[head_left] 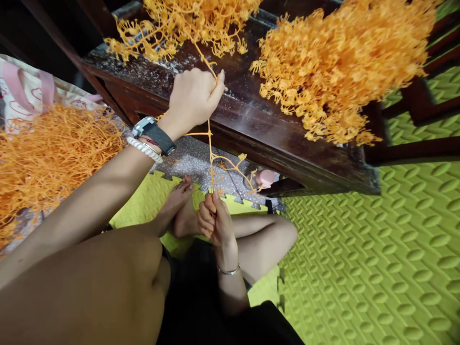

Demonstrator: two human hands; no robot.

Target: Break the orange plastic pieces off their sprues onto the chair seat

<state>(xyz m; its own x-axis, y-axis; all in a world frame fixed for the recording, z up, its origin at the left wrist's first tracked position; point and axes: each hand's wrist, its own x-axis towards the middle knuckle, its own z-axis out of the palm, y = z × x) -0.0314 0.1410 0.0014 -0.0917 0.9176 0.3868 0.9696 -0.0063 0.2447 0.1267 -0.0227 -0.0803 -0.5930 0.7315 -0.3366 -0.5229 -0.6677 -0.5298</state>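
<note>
An orange branched plastic flower stem point(210, 148) is stretched upright between my two hands. My left hand point(194, 98), with a watch on its wrist, is closed round the upper part, just over the edge of the dark wooden bench point(251, 122). Below it, my right hand point(217, 218) pinches the lower end between thumb and curled fingers, above my bent legs. A side branch with small curled tips spreads to the right. Above my left hand the stem runs towards an orange flower bunch point(201, 24) on the bench; whether they are joined I cannot tell.
Another dense orange flower bunch point(345, 72) covers the bench's right side. To the left lies a large heap of orange stems point(53, 158) beside a white and pink bag point(27, 91). A pink-capped container point(265, 178) stands under the bench edge. Yellow-green foam mats point(377, 249) cover the floor.
</note>
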